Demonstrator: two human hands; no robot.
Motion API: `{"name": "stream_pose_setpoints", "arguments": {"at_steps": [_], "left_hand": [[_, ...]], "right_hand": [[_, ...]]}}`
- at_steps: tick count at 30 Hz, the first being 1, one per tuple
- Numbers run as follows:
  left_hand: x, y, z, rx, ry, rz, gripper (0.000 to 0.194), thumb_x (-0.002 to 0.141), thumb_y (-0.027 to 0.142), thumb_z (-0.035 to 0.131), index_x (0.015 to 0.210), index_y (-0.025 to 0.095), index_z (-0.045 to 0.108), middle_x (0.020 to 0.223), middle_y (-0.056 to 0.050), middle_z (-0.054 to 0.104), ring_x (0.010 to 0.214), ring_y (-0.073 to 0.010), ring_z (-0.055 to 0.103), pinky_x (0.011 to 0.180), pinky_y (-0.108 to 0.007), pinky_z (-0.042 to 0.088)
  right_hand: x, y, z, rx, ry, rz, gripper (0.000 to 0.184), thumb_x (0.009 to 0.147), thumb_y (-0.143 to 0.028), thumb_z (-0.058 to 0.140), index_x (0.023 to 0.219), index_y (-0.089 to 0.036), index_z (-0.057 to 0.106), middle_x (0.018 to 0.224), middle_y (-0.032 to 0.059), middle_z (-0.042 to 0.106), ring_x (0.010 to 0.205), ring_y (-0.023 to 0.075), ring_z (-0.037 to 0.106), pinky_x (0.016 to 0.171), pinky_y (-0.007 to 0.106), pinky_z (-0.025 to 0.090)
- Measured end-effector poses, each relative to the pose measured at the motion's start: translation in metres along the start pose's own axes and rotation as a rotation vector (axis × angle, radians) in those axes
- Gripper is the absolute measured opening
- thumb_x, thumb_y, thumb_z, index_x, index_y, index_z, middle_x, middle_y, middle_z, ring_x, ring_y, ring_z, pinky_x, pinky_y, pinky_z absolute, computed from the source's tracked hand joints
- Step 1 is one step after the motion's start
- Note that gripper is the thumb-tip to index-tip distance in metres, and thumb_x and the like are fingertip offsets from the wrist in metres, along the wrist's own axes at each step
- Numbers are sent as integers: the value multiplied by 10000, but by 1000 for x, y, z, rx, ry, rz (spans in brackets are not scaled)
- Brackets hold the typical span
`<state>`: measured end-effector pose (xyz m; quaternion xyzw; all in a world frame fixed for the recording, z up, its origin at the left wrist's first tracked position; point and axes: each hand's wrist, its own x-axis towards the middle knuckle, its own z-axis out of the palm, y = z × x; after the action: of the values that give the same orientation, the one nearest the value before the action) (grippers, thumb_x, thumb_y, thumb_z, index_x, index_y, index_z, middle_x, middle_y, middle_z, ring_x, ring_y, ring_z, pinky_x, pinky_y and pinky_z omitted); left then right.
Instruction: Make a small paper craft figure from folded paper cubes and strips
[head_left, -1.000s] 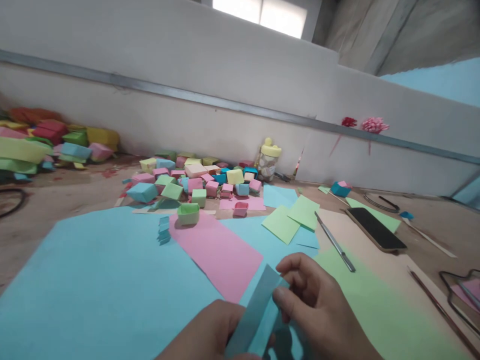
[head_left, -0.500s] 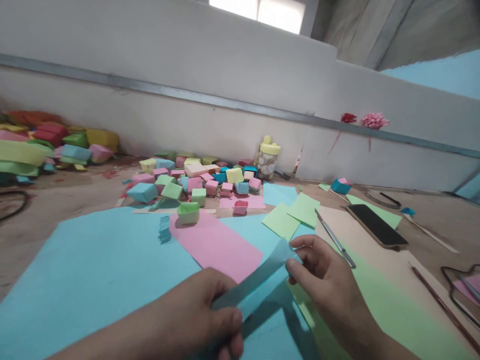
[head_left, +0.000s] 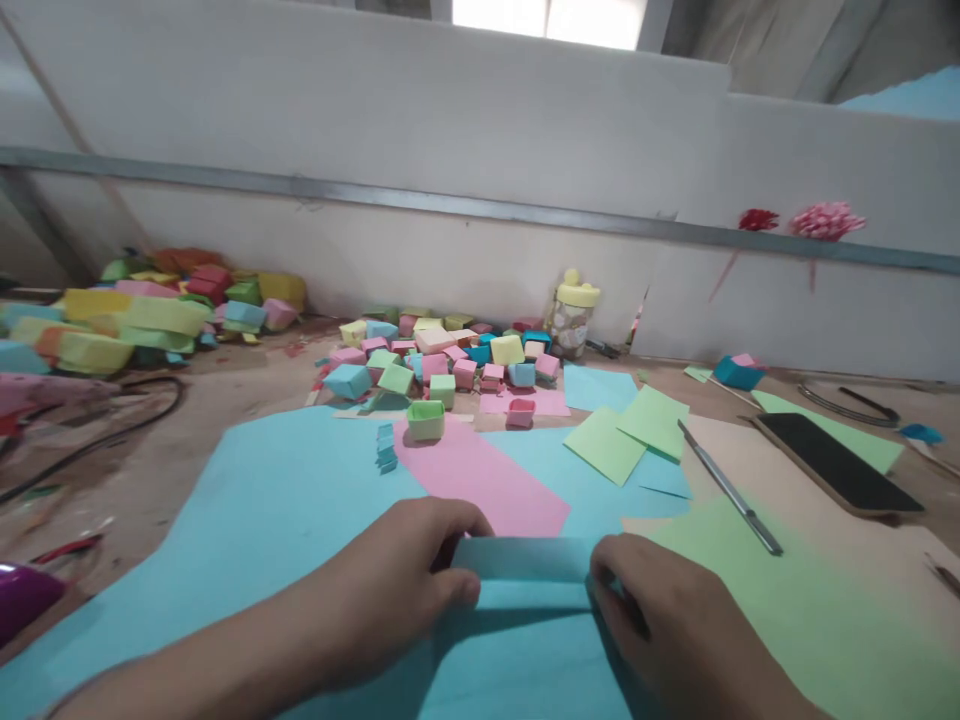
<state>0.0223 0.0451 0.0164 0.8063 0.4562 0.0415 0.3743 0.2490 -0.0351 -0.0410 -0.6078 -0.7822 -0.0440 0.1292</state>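
A folded strip of light blue paper [head_left: 529, 562] stretches level between my two hands, low over a large blue sheet [head_left: 300, 510]. My left hand [head_left: 409, 575] pinches its left end between thumb and fingers. At the right end my right hand [head_left: 652, 590] grips it with curled fingers. A crease runs along the strip, and its upper flap stands up. Just beyond my hands lies a pink sheet [head_left: 487, 480] with a small green paper box [head_left: 426, 420] on its far end. Small blue folded scraps [head_left: 385, 448] are beside it.
Many small paper boxes [head_left: 442, 365] crowd the back by a yellow-lidded jar [head_left: 574, 315]. A larger pile [head_left: 150, 315] is at far left. On the right lie green squares [head_left: 606, 445], a craft knife [head_left: 731, 490] and a phone [head_left: 836, 462]. A cable [head_left: 105, 440] curls at left.
The blue strip has turned from slanting to level. My right hand has come down and closed on its right end. The view has shifted left.
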Motion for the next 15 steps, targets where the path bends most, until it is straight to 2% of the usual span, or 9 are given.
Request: {"name": "stream_pose_setpoints", "arguments": {"at_steps": [2, 5, 7, 9, 12, 15], "left_hand": [[-9, 1, 3, 24, 11, -63, 259, 663, 220, 492, 880, 235, 633, 757, 17, 627, 737, -192, 553, 644, -271, 389], [-18, -2, 8, 42, 42, -114, 283, 680, 244, 495, 934, 232, 618, 811, -2, 632, 777, -205, 555, 701, -302, 400], [-19, -6, 12, 37, 54, -110, 266, 686, 228, 491, 927, 228, 606, 823, -2, 628, 783, -199, 555, 718, -305, 405], [-19, -11, 17, 29, 67, -85, 255, 691, 203, 486, 922, 233, 590, 851, 3, 624, 797, -191, 554, 734, -305, 408], [-20, -20, 26, 54, 132, -36, 309, 720, 195, 475, 1019, 252, 528, 953, -9, 602, 858, -197, 545, 774, -325, 406], [-24, -28, 34, 111, 206, -11, 393, 733, 204, 473, 1120, 255, 426, 1017, -38, 561, 875, -205, 539, 766, -330, 414]], "right_hand": [[-4, -3, 1, -85, 27, -54, 172, 789, -111, 425, 645, -204, 442, 570, -32, 472, 474, 115, 451, 456, 236, 228], [-5, -10, -4, -203, 126, -125, 201, 694, -30, 426, 588, -201, 433, 546, -14, 441, 458, 128, 394, 464, 266, 170], [-3, -15, -8, -239, 275, -184, 216, 670, -12, 411, 565, -195, 453, 551, 18, 456, 497, 156, 408, 483, 283, 176], [1, -19, -10, -225, 351, -294, 246, 710, -14, 388, 583, -190, 505, 558, 41, 479, 543, 183, 439, 504, 297, 211], [3, -22, -9, -210, 263, -448, 288, 760, -4, 359, 692, -181, 577, 560, 26, 507, 507, 167, 430, 515, 306, 250], [0, -22, -6, -248, 228, -500, 302, 762, 4, 357, 759, -177, 599, 619, 21, 567, 473, 148, 426, 497, 305, 266]]}}
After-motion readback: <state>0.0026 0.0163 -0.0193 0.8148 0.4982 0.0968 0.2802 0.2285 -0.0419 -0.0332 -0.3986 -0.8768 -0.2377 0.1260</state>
